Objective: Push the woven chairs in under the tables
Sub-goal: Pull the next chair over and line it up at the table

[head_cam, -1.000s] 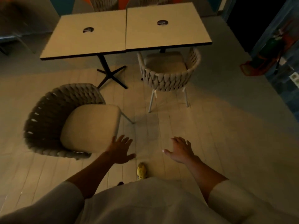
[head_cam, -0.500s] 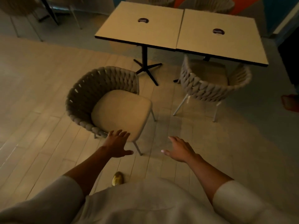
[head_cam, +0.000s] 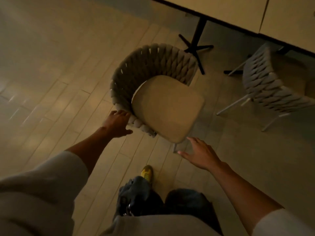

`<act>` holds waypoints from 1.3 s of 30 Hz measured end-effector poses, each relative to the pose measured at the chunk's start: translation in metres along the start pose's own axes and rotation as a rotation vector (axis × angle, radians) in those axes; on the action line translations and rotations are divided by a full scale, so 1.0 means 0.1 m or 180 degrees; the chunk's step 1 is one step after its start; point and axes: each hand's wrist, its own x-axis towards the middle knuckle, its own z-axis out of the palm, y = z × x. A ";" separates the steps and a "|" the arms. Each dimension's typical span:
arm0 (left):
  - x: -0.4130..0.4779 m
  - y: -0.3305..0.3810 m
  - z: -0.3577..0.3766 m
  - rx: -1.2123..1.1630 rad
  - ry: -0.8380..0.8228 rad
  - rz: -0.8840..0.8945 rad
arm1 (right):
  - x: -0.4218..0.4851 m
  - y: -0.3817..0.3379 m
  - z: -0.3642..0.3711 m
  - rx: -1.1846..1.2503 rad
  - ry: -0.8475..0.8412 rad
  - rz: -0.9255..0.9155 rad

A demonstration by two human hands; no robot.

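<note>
A woven chair with a beige seat cushion stands out on the floor, turned sideways to the left table. My left hand has spread fingers, and its fingertips touch the near end of the chair's woven arm. Just off the cushion's front corner hovers my right hand, fingers apart and holding nothing. A second woven chair sits to the right, tucked partly under the right table.
The black cross-shaped pedestal of the left table stands just behind the near chair's back. Pale floor planks spread out to the left. My legs and a yellow shoe are below the chair.
I have stepped closer, so the near chair now fills the middle of the view. My left hand has reached the chair's woven arm and my right hand has neared the cushion corner.
</note>
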 end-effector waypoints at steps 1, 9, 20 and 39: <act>0.09 -0.12 0.04 -0.0006 -0.0034 -0.0006 | 0.08 -0.10 0.01 0.0006 -0.0013 -0.0029; 0.89 -0.74 0.39 0.0187 0.0116 -0.0009 | 0.76 -0.69 0.19 0.0033 0.0011 -0.0411; 1.59 -1.00 0.71 0.1005 -0.0076 0.0641 | 1.69 -1.56 0.71 0.0044 0.0336 -0.0772; 1.35 -0.66 0.80 0.0635 0.0156 0.0661 | 2.28 -1.55 1.38 -0.0664 0.0764 -0.0855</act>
